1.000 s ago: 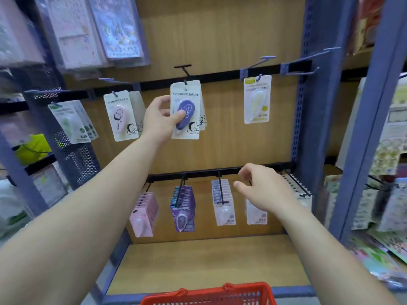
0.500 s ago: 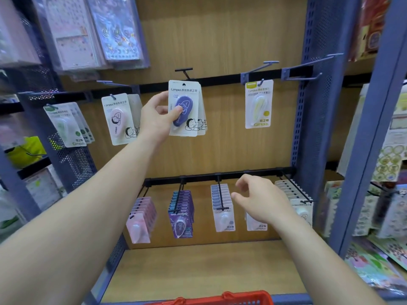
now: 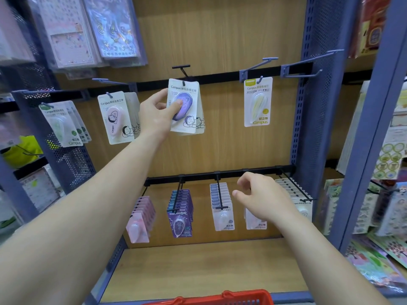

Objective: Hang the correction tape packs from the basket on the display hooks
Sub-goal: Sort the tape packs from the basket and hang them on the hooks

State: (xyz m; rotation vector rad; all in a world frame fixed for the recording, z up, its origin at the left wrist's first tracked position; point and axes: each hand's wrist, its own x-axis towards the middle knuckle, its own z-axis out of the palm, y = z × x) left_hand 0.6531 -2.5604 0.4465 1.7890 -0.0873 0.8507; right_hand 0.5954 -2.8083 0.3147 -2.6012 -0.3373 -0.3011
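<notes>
- The wooden back panel (image 3: pixel 220 139) fills the centre of the frame, with an upper rail of hooks and a fuller lower row of packs (image 3: pixel 222 208) beneath it.
- The red basket (image 3: pixel 220 298) shows only its rim at the bottom edge. What it holds cannot be seen.
- The left hand (image 3: pixel 157 115), upper centre, is the nearer one to the work. Its grip is a narrow pinch on the purple correction tape pack (image 3: pixel 187 121), thumb on the front blister and fingers behind the card.
- The right hand (image 3: pixel 262 199), lower right of centre, hangs loosely curled in front of the lower row and has hold of nothing.
- The purple pack stands with its long axis near upright, top leaning slightly right, in front of others like it. The pink pack (image 3: pixel 115 117) hangs to its left and the yellow pack (image 3: pixel 257 102) to its right.
- The black hook (image 3: pixel 181 67) rises above the card's top edge. Its wire appears to pass through the hang hole, so the next move is probably a push back towards the panel.
</notes>
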